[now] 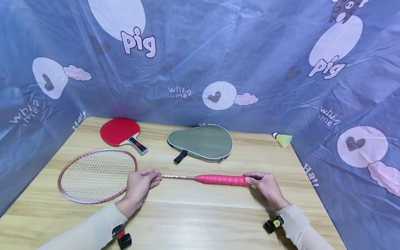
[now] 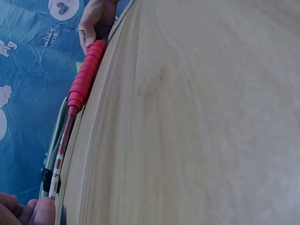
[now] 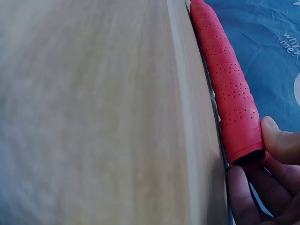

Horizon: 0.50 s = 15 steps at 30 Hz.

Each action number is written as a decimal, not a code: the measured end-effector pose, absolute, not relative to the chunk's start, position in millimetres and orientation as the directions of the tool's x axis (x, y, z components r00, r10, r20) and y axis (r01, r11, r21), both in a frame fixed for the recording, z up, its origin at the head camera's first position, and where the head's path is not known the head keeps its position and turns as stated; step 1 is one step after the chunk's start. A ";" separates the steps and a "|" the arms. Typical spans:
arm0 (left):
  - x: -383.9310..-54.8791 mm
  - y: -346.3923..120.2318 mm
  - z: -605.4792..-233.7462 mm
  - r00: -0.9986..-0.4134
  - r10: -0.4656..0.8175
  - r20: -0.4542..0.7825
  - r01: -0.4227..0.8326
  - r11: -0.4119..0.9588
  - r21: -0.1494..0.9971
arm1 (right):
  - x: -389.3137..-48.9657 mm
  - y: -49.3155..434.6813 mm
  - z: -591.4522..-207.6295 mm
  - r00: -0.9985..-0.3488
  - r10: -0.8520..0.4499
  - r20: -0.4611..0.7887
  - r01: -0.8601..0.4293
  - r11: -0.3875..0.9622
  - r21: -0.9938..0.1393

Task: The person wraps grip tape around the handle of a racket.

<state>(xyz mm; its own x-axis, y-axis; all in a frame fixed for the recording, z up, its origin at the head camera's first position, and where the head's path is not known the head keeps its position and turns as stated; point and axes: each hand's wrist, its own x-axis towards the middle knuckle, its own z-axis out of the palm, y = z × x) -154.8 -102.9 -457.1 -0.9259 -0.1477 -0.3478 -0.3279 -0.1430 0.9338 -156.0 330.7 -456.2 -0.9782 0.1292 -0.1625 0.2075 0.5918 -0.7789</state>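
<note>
A badminton racket [image 1: 223, 180] lies sideways across the wooden table, its strung oval head to the left and its pink wrapped handle to the right. My left hand [image 1: 140, 185] pinches the thin shaft near the head between thumb and fingers. At the other end my right hand [image 1: 265, 185] holds the butt of the handle, thumb on the near side and fingers beyond. In the right wrist view the perforated grip wrap [image 3: 232, 89] and its dark end show close by the thumb. The left wrist view looks along the shaft [image 2: 61, 150] toward the right hand.
Behind the racket stand a red table tennis bat [image 1: 120, 132] at the left and a grey-green bat case [image 1: 203, 142] with a black strap in the middle. A yellow shuttlecock [image 1: 282, 139] lies at the back right. Blue printed cloth [image 1: 193, 52] walls the table [image 1: 187, 222].
</note>
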 end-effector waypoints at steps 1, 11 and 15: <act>-155.7 -102.9 -457.0 -0.926 -0.152 -0.345 -0.325 -0.138 0.936 | -156.2 331.1 -456.0 -0.979 0.125 -0.163 0.206 0.587 -0.783; -159.4 -108.2 -452.7 -0.940 -0.187 -0.287 -0.281 -0.061 0.958 | -157.8 332.9 -451.2 -0.973 0.181 -0.141 0.207 0.434 -0.877; -163.4 -114.2 -441.3 -0.959 -0.223 -0.175 -0.195 0.069 0.978 | -159.5 333.4 -442.9 -0.971 0.236 -0.048 0.133 0.360 -0.924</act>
<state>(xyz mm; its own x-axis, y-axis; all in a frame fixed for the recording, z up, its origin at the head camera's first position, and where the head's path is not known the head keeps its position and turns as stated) -163.4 -114.2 -441.3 -0.9589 -0.2231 -0.1751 -0.1947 0.0690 0.9784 -159.5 333.4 -442.9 -0.9705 0.2361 -0.0483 0.1335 0.3596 -0.9235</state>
